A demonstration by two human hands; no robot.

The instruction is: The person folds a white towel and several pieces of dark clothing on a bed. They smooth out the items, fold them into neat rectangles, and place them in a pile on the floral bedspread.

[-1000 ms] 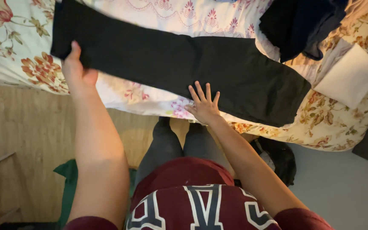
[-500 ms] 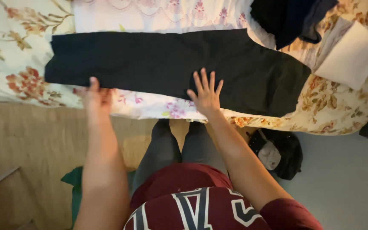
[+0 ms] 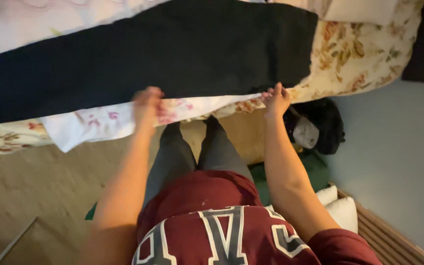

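Observation:
A long black garment (image 3: 172,54) lies spread flat across a bed with a floral cover (image 3: 359,54). My left hand (image 3: 148,104) is curled shut on the garment's near edge about midway along, though blur hides the fingers. Further right, at the garment's near right corner, my right hand (image 3: 277,98) pinches the edge, just over the side of the bed. A pale sheet with pink flowers (image 3: 99,122) hangs out from under the garment below my left hand. I stand close against the bed, in grey trousers and a maroon top.
A dark bag (image 3: 327,125) with a pale item in it sits on the floor at the bed's right. Green fabric (image 3: 315,169) and white cushions (image 3: 342,211) lie beside my right leg, with a slatted wooden piece (image 3: 388,240) behind. The floor on the left is wood (image 3: 35,191).
The view swung, so the garment now fills the upper frame. Both hands went from lying flat and spread on its near edge to closed on that edge. The left hand moved right.

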